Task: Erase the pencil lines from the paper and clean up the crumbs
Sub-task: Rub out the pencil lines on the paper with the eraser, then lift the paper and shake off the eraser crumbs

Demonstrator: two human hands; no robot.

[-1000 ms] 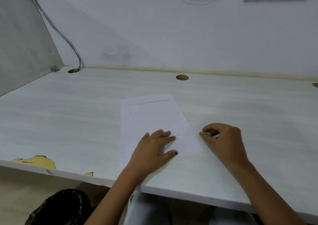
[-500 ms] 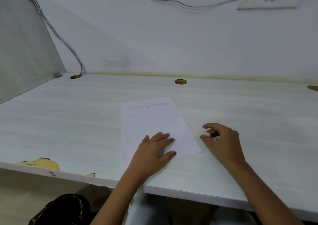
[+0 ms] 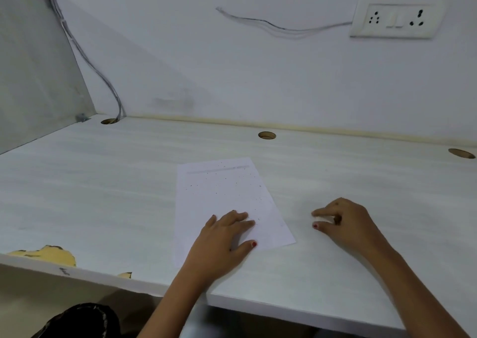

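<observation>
The paper (image 3: 222, 195) is seen lying flat at the middle of the desk (image 3: 103, 195), pinned at its 6 o'clock end by the left hand (image 3: 222, 242), whose fingers are spread straight and pressed down. At 3 o'clock of the sheet, clear of its edge, the right hand (image 3: 346, 224) is rested on the desk with a small white eraser (image 3: 325, 219) pinched between forefinger and thumb, though the grip is blurred. A faint pencil line (image 3: 216, 169) is left at the 12 o'clock end, and dark crumbs (image 3: 236, 182) are scattered below it.

The sheet is judged light, thin and quick to slide or crease, so it is best held flat by a palm near the rubbed spot. The crumbs are loose and are likely to be brushed off easily.

Against a second ago, the right hand has been drawn away towards 3 o'clock and a gap from the paper's edge has been opened. The left hand has been kept in place.
</observation>
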